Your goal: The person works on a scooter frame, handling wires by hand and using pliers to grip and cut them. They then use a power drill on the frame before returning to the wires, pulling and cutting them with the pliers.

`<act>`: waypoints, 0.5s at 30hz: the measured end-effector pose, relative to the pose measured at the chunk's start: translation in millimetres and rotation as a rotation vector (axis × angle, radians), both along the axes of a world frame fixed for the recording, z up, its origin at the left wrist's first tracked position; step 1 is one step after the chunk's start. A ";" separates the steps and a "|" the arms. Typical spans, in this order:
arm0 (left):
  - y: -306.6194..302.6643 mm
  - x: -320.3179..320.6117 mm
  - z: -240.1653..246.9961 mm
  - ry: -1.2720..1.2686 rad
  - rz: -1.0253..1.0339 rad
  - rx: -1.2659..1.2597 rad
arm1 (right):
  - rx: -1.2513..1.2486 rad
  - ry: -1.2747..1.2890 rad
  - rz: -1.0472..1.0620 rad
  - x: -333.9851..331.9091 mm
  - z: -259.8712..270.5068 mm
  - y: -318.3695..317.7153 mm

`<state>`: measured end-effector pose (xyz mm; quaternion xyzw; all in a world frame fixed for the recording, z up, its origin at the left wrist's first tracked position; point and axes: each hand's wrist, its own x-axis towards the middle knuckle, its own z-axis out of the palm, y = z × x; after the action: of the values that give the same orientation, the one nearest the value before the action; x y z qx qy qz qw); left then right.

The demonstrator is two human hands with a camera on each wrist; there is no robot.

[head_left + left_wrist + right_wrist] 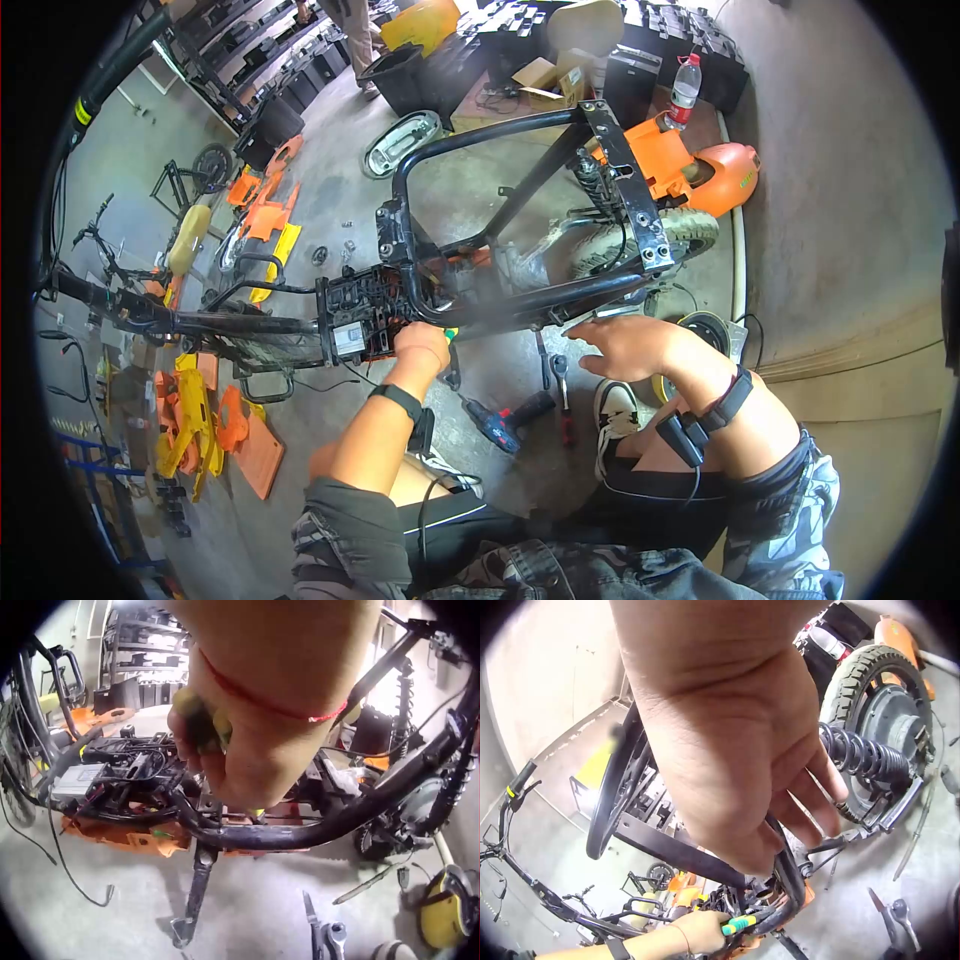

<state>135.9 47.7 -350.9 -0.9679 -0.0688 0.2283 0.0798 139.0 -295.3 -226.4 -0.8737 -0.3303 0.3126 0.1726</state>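
Note:
My left hand point(422, 345) grips a tool with a green-and-yellow handle point(739, 925) like a screwdriver's; its working end is hidden. The hand is at the middle of a black scooter frame point(490, 316), over the lower tube beside the wiring and a silver box point(349, 339). In the left wrist view the fingers of that hand point(259, 761) curl round the handle. My right hand point(628, 347) holds nothing, its fingers loosely extended near the lower tube toward the rear wheel point(690, 230). The right wrist view shows the palm of this hand point(720, 765) and its spread fingers.
On the floor below the frame lie a cordless drill point(505, 422), a ratchet wrench point(562, 385) and a knife-like tool point(881, 907). Orange and yellow body panels point(195, 420) lie at the left. A bottle point(684, 92) stands on the back right; another person's legs point(356, 40) show behind.

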 end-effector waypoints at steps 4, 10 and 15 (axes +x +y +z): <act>0.3 -6.9 -32.1 -0.104 -0.135 0.249 | -0.077 0.031 -0.009 0.8 10.2 -0.5; -10.1 -21.4 -45.2 -0.217 -0.137 0.403 | -0.020 0.003 0.016 -4.1 -2.5 5.7; -21.0 -16.1 -43.3 -0.137 -0.006 0.385 | -0.063 0.017 0.057 -11.2 -23.3 5.3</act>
<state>119.8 26.7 -394.2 -0.9482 -0.1135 0.1444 0.2594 127.8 -289.9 -249.7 -0.8663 -0.3434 0.3350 0.1389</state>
